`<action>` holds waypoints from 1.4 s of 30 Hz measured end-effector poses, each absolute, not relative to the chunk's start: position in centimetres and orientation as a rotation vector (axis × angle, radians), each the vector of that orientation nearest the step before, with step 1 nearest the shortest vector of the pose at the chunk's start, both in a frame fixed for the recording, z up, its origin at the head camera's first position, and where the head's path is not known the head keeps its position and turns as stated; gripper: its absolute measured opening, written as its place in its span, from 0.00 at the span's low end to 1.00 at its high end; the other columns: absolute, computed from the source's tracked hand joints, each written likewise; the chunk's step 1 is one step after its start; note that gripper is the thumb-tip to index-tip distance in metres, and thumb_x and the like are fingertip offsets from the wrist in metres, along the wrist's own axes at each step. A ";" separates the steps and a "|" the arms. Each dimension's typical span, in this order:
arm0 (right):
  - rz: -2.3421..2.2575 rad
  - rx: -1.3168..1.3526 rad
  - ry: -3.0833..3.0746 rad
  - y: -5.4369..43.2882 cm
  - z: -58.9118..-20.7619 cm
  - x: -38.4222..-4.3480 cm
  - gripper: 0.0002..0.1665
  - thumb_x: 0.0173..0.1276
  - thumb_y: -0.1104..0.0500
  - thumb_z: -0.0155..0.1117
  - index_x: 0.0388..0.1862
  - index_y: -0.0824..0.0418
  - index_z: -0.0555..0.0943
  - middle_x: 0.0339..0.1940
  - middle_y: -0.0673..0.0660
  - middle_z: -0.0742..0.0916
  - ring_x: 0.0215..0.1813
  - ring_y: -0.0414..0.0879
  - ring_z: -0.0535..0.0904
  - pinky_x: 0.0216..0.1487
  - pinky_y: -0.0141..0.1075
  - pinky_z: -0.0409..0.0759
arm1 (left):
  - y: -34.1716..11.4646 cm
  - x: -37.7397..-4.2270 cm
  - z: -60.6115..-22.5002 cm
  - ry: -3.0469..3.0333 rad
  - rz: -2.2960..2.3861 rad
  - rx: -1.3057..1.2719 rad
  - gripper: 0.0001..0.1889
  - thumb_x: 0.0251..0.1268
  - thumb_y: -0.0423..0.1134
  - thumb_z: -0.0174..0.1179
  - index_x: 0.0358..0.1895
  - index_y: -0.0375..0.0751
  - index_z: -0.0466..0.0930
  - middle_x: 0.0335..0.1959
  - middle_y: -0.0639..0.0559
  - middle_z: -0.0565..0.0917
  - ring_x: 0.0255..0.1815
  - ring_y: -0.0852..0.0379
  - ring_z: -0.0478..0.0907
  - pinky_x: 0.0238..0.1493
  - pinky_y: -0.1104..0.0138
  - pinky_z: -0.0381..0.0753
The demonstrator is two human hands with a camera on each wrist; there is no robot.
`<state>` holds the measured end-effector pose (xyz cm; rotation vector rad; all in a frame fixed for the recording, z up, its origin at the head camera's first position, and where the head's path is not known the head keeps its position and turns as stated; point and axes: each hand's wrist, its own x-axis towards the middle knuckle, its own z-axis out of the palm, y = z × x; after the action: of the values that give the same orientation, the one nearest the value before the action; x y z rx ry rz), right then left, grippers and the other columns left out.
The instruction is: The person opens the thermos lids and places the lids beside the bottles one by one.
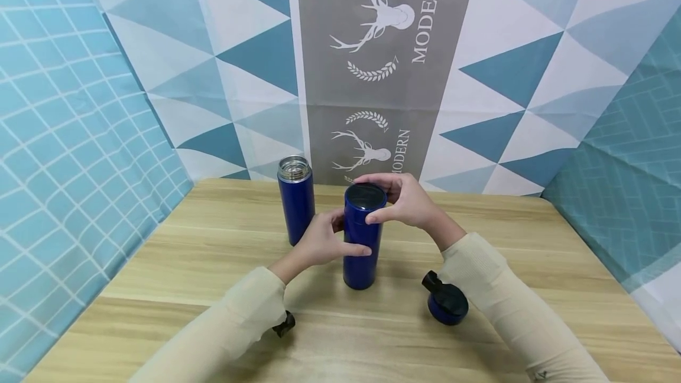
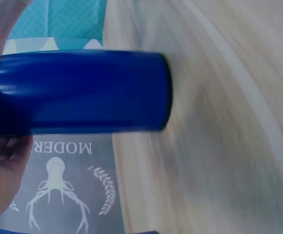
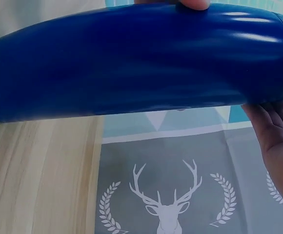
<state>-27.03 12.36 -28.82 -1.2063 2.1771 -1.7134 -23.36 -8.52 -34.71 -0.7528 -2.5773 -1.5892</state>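
Note:
A dark blue thermos bottle [image 1: 359,265] with a shiny black-topped lid [image 1: 366,195] stands upright in front of me. Round its body my left hand [image 1: 323,240] curls, thumb across the near side. Up at the lid, my right hand [image 1: 404,201] grips with the thumb in front and the fingers behind. The left wrist view shows the bottle's smooth blue body [image 2: 92,92] and its base close over the wood. In the right wrist view the seam between lid and blue body [image 3: 156,58] lies at the right edge.
A second blue bottle [image 1: 296,203], uncapped with a bare steel neck, stands behind the left hand. A blue lid with a black loop [image 1: 447,303] lies by the right sleeve. Another black loop [image 1: 284,324] shows beside the left sleeve, the rest hidden. Patterned cloth [image 1: 255,75] hangs behind the wooden table [image 1: 372,347].

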 end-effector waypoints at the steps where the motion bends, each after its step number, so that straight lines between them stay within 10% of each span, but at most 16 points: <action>1: -1.713 -1.211 2.174 12.3 -28.8 -27.0 0.40 0.49 0.61 0.78 0.61 0.68 0.74 0.56 0.73 0.81 0.55 0.61 0.82 0.56 0.45 0.83 | -8.6 -23.4 -34.7 -2.584 -1.588 -0.751 0.33 0.42 0.41 0.78 0.57 0.44 0.78 0.50 0.50 0.86 0.50 0.55 0.84 0.58 0.61 0.82; 13: -1.642 -1.355 2.091 12.6 -28.5 -28.2 0.42 0.49 0.58 0.79 0.61 0.73 0.73 0.54 0.68 0.84 0.52 0.49 0.85 0.55 0.38 0.84 | -8.9 -23.9 -34.4 -2.612 -1.547 -0.820 0.32 0.41 0.42 0.78 0.55 0.42 0.79 0.48 0.49 0.87 0.48 0.56 0.85 0.56 0.60 0.83; 20: -1.599 -1.321 2.017 12.8 -27.4 -28.9 0.44 0.48 0.59 0.80 0.62 0.74 0.71 0.50 0.45 0.88 0.52 0.40 0.84 0.55 0.35 0.83 | -8.7 -24.6 -33.6 -2.569 -1.501 -0.883 0.29 0.40 0.40 0.78 0.52 0.41 0.80 0.44 0.48 0.88 0.42 0.58 0.86 0.50 0.64 0.85; 29: -1.612 -1.321 2.039 13.0 -29.0 -26.2 0.40 0.63 0.64 0.66 0.72 0.65 0.62 0.69 0.67 0.73 0.64 0.48 0.77 0.62 0.39 0.80 | -8.0 -22.6 -35.1 -2.547 -1.619 -0.762 0.31 0.44 0.40 0.75 0.56 0.42 0.76 0.50 0.47 0.85 0.48 0.55 0.84 0.54 0.63 0.83; 42: -1.819 -0.765 2.498 10.4 -28.4 -22.3 0.38 0.56 0.61 0.73 0.67 0.58 0.71 0.58 0.62 0.83 0.58 0.54 0.82 0.61 0.41 0.81 | -7.3 -21.6 -34.4 -2.485 -1.613 -0.582 0.35 0.38 0.44 0.79 0.56 0.44 0.77 0.49 0.50 0.86 0.49 0.56 0.83 0.53 0.62 0.83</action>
<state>-22.25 10.42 -28.43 -0.7652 2.4977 -1.8187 -21.60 -7.32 -34.44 -0.5822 -2.4853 -1.6132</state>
